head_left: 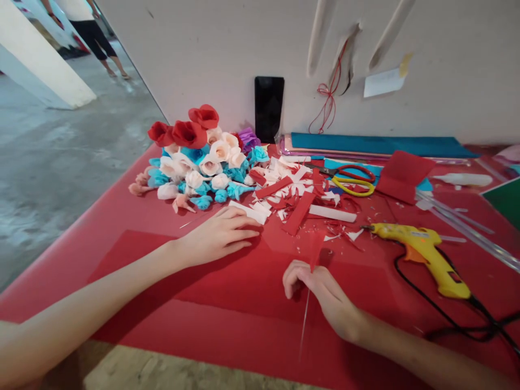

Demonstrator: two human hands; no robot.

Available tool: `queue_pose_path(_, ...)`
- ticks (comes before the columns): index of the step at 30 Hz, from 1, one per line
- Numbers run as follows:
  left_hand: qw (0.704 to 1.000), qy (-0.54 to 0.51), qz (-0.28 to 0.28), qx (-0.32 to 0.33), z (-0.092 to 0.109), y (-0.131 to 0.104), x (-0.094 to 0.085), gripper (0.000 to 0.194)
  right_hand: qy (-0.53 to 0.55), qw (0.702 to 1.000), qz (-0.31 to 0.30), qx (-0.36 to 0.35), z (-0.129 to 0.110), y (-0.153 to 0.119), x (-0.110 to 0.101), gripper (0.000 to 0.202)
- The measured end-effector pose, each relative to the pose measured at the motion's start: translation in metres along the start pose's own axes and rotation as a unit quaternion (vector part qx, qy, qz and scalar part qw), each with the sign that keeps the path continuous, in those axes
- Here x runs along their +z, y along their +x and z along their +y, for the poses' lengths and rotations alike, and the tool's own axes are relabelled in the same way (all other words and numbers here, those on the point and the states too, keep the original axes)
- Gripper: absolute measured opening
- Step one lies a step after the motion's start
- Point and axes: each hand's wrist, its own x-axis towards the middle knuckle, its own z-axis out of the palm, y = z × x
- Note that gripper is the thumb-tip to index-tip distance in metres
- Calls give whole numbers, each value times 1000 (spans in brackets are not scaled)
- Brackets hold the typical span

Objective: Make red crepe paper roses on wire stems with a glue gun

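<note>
While left hand (pixel 221 234) lies spread, right hand (pixel 319 284) pinches one red piece (pixel 316 249) (one glue gun (pixel 424 246), one scissors pair (pixel 333 172) nearby).

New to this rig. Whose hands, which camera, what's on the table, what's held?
No machine here: a person's two bare hands, seen by one camera worn on that person's head, looking forward and down. The right hand holds a red piece; a thin strand extends below that hand. The left hand is spread by white strips; contact is unclear. The red table bears a red sheet, flowers, red and white scraps, scissors and a yellow glue gun.
</note>
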Motion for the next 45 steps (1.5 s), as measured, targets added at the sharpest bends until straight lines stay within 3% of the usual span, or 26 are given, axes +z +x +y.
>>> queue_pose_path(21, 996, -29, 70, -36, 5, 2, 9, 8, -17, 1000, -15, 5, -1, -2, -3, 45)
queue_pose_path(28, 991, -28, 124, -30, 7, 0, 13, 7, -18, 1000, -15, 3, 0, -1, -3, 44)
queue_pose_path(39, 986, -46, 159, 22, 5, -2, 12, 9, -6, 1000, -10, 8, -1, 0, -1, 46)
queue_pose_path(45, 981, -69, 182, -5, 10, -1, 1, 13, -9, 1000, 2, 13, -4, -2, -2, 48)
